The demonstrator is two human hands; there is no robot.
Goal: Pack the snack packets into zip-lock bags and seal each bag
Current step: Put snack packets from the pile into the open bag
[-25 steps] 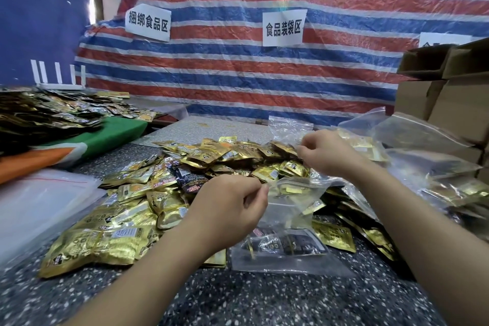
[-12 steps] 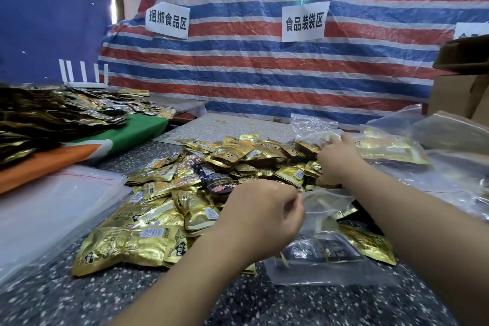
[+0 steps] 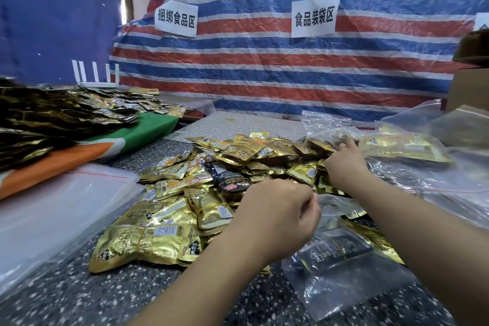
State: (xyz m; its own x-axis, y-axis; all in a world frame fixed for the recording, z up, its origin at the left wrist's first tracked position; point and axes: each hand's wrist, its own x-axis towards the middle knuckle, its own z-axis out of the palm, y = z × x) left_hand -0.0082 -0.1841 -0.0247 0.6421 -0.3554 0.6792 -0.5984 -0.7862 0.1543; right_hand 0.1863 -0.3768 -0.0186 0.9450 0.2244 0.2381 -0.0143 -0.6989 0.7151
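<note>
Beyond the zip-lock bag [image 3: 341, 254] whose mouth the left hand [image 3: 277, 216] pinches, the right hand [image 3: 344, 167], nearer, reaches, fingers extended, onto the heaped gold snack packets [image 3: 264, 151].

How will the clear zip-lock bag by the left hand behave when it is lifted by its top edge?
The zip-lock bag would probably sag: its film is thin and wrinkled. The dark packets inside would likely slide to the bottom. It looks light.

Gold packets [image 3: 211, 164] with a few black ones among them lie on the black, white-speckled table [image 3: 79, 296]. Behind the table hangs a red, blue and white striped tarp [image 3: 264, 61]. Left of the table lies green and orange cloth [image 3: 127, 137].
</note>
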